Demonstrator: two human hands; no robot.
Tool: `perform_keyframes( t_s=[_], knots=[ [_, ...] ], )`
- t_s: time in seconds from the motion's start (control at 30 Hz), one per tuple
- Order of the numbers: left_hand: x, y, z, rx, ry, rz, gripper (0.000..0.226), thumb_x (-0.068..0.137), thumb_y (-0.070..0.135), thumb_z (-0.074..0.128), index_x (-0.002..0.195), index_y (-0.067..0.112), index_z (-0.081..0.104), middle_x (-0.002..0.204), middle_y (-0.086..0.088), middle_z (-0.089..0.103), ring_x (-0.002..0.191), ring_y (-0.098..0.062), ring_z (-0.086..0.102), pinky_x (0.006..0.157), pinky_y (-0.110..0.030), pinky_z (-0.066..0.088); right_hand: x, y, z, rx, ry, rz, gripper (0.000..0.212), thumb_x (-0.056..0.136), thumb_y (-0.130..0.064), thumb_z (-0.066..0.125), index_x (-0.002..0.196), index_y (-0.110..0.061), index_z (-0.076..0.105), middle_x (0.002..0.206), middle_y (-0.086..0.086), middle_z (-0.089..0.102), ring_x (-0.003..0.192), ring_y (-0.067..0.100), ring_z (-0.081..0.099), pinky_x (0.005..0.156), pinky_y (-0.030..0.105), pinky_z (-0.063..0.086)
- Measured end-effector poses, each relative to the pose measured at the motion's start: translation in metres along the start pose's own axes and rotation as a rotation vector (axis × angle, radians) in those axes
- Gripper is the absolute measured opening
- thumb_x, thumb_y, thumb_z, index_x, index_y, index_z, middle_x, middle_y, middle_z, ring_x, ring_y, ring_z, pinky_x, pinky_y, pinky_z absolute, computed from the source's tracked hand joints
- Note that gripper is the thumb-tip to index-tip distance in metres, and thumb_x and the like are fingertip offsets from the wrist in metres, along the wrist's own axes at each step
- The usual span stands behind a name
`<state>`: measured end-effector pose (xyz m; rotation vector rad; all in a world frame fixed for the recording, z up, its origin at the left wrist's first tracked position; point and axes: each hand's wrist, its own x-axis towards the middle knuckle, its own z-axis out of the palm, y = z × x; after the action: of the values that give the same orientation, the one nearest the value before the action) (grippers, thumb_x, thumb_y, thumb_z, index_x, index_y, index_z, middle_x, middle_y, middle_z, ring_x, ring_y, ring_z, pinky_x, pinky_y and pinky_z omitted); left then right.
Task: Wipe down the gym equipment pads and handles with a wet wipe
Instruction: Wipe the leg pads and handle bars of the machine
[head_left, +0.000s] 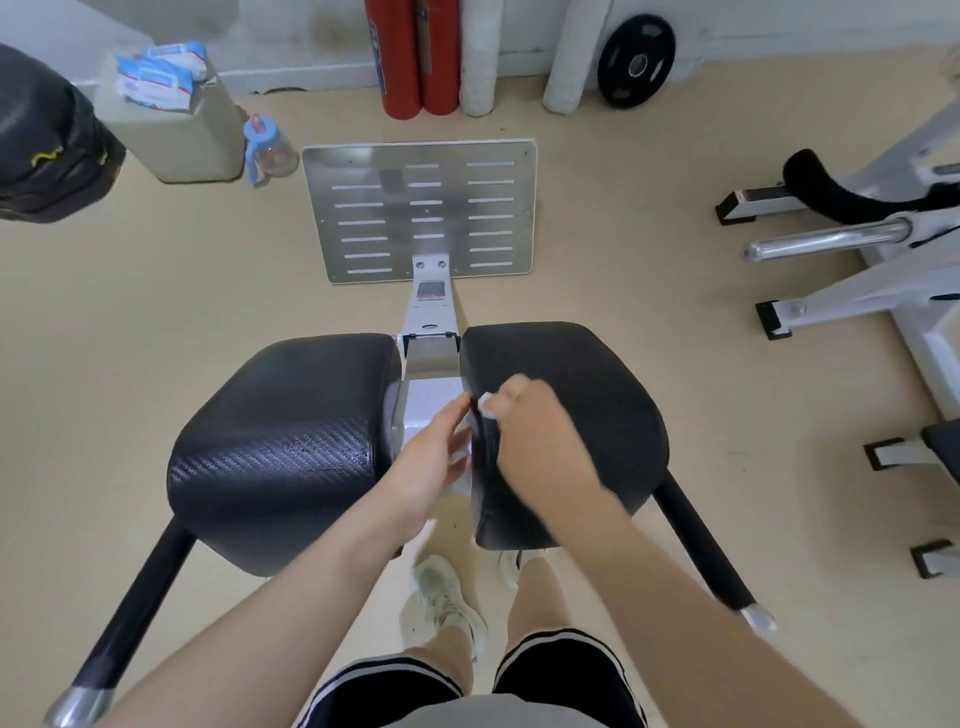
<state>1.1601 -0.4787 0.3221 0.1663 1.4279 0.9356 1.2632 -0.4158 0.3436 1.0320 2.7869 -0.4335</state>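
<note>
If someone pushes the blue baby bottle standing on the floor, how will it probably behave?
The blue baby bottle would probably tip easily: it stands upright, taller than its base is wide. It looks like clear plastic and nearly empty, so likely light. Once down, its rounded body might roll on the smooth floor, though the side handles may stop it.

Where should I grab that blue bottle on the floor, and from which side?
Take the blue bottle by its blue side handle, coming from above on the side facing you. It stands upright on the floor close beside the beige box, so the box side looks blocked; the handle hangs clear on the near side.
</note>
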Motion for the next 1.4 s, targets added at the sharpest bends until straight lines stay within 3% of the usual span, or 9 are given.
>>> perform_keyframes(
  t_s=[0.17,0.27,0.5,0.63,0.8,0.9,1.07,1.17,1.4],
  knots=[
    [-0.001,-0.008,-0.002,0.013,-0.023,-0.015,0.044,0.096,0.049,0.028,0.134,0.034,0.045,0.127,0.007,0.057,0.118,-0.008,0.052,0.112,-0.033,0.032,-0.031,-0.028,0.028,0.177,0.105,0.059,0.051,0.049,-0.015,0.085,0.096,-0.01,0.066,0.087,0.002,0.062,0.077,0.018,0.057,0.068,0.021,0.051],
    [0.001,-0.015,-0.008,0.02,-0.061,0.04,0.049,0.099,0.045,0.02,0.14,0.028,0.039,0.141,0.007,0.047,0.132,-0.009,0.039,0.114,-0.035,0.028,-0.031,-0.001,0.02,0.414,0.231,0.249,0.015,0.081,-0.005,0.063,0.095,-0.006,0.065,0.095,0.012,0.061,0.089,0.028,0.055,0.079,0.036,0.05],
    [-0.007,-0.024,-0.003,0.091,-0.085,0.106,0.047,0.099,0.046,0.018,0.142,0.035,0.033,0.146,0.013,0.038,0.135,-0.007,0.033,0.116,-0.033,0.022,-0.047,0.058,0.019,0.345,0.458,0.712,0.026,0.09,-0.001,0.043,0.11,-0.01,0.058,0.115,0.013,0.048,0.107,0.031,0.045,0.089,0.035,0.037],
    [-0.009,-0.023,0.001,0.067,-0.07,0.124,0.042,0.1,0.041,0.023,0.134,0.034,0.045,0.137,0.013,0.049,0.12,0.001,0.047,0.102,-0.023,0.033,-0.032,-0.012,0.033,0.284,0.453,0.426,0.027,0.071,0.007,0.046,0.088,-0.007,0.062,0.086,0.016,0.054,0.073,0.033,0.051,0.064,0.035,0.042],
    [-0.008,-0.025,-0.003,0.048,-0.048,0.097,0.042,0.1,0.042,0.018,0.133,0.034,0.043,0.127,0.012,0.056,0.121,-0.005,0.048,0.106,-0.029,0.036,-0.032,-0.04,0.036,0.603,0.392,0.266,0.022,0.095,-0.01,0.043,0.103,0.001,0.06,0.098,0.018,0.054,0.091,0.026,0.048,0.08,0.036,0.041],
    [-0.007,-0.027,-0.002,0.103,-0.073,0.11,0.048,0.1,0.044,0.014,0.143,0.031,0.032,0.145,0.013,0.039,0.135,-0.006,0.034,0.117,-0.036,0.022,-0.047,0.002,0.031,0.705,0.49,0.51,0.012,0.092,-0.019,0.048,0.084,-0.019,0.057,0.095,0.011,0.058,0.088,0.025,0.053,0.079,0.038,0.045],
    [-0.008,-0.029,0.002,0.149,-0.032,0.111,0.047,0.099,0.047,0.017,0.143,0.035,0.029,0.148,0.013,0.034,0.138,-0.011,0.029,0.117,-0.036,0.021,-0.065,0.051,0.016,0.86,0.614,0.93,0.019,0.09,-0.036,0.052,0.076,-0.023,0.052,0.09,0.001,0.051,0.075,0.011,0.049,0.074,0.03,0.038],
    [-0.007,-0.03,0.004,0.111,-0.015,0.107,0.044,0.099,0.046,0.019,0.139,0.037,0.035,0.144,0.015,0.04,0.133,-0.008,0.037,0.117,-0.036,0.022,-0.052,0.018,0.027,1.018,0.622,0.864,0.021,0.088,-0.036,0.054,0.07,-0.025,0.054,0.077,-0.003,0.05,0.075,0.016,0.048,0.076,0.032,0.039],
    [-0.01,-0.027,0.006,0.106,-0.058,0.134,0.043,0.098,0.047,0.019,0.127,0.041,0.051,0.131,0.014,0.056,0.124,-0.003,0.048,0.111,-0.032,0.031,-0.052,-0.044,0.047,0.774,0.376,0.499,0.024,0.089,-0.042,0.05,0.07,-0.027,0.054,0.076,-0.011,0.052,0.073,0.003,0.05,0.071,0.027,0.042]
  ],
)
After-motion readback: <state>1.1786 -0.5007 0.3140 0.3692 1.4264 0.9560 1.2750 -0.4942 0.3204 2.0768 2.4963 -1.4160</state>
